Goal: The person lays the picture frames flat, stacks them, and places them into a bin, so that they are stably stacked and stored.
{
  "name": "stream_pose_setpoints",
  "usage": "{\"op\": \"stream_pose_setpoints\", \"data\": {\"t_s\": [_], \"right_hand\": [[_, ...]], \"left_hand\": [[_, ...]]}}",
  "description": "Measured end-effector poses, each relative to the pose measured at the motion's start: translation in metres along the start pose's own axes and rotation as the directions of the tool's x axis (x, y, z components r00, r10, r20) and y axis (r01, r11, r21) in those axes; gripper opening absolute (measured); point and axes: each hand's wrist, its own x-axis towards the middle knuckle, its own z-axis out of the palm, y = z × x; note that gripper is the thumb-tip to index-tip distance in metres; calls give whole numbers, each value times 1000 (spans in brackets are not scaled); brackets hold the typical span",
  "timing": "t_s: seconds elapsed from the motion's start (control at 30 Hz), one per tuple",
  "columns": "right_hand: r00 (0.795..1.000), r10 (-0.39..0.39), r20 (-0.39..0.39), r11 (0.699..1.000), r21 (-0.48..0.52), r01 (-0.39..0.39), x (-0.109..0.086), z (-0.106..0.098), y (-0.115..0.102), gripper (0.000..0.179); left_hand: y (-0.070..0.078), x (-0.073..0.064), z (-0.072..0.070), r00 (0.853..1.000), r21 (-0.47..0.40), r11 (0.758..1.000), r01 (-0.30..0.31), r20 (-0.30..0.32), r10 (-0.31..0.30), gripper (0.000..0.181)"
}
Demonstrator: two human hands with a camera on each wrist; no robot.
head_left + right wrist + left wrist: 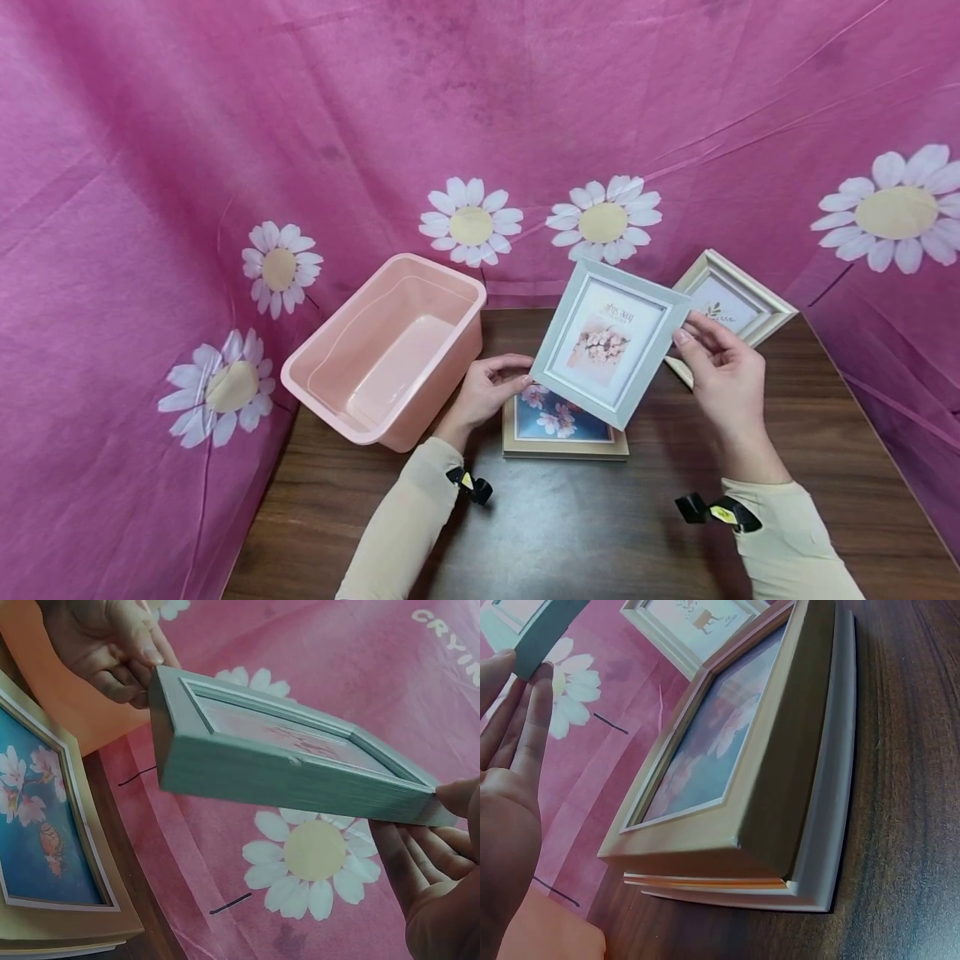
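Both hands hold a pale grey-green picture frame (pixel 609 340) tilted in the air above a stack of frames. My left hand (pixel 486 388) pinches its lower left corner between thumb and fingers. At the opposite side, my right hand (pixel 723 379) grips the upper right corner, thumb on the front and fingers beneath, as the right wrist view shows. Under it lies a gold picture frame (pixel 754 787) with a blue blossom picture, partly hidden in the head view. A whitish frame (pixel 838 765) lies beneath the gold one in the left wrist view.
A pink plastic basin (pixel 442 408) stands left of the stack. Behind my right hand, a cream picture frame (pixel 772 312) leans over another frame edge (pixel 679 372). A pink cloth with daisies (pixel 360 125) hangs around the brown wooden table (pixel 585 533).
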Motion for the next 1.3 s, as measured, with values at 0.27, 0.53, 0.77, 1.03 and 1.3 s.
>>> {"op": "stream_pose_setpoints", "data": {"t_s": [0.27, 0.53, 0.77, 1.03, 1.3], "right_hand": [[998, -62, -14, 990, 127, 64, 3, -2, 1, 31], [998, -25, -53, 984, 176, 34, -1, -3, 5, 32], [998, -13, -66, 968, 248, 29, -4, -3, 9, 30], [998, -53, -35, 958, 281, 61, -4, -5, 11, 29], [996, -93, -13, 970, 224, 93, -7, -9, 13, 32]], "left_hand": [[0, -4, -5, 998, 20, 999, -43, -36, 44, 24], [0, -6, -5, 991, -3, 996, -94, -94, 94, 20], [-2, -7, -4, 977, -27, 991, -134, -174, 127, 18], [-5, -7, -4, 957, -44, 984, -172, -245, 156, 16], [-6, -5, -1, 928, -40, 979, -199, -328, 175, 14]]}}
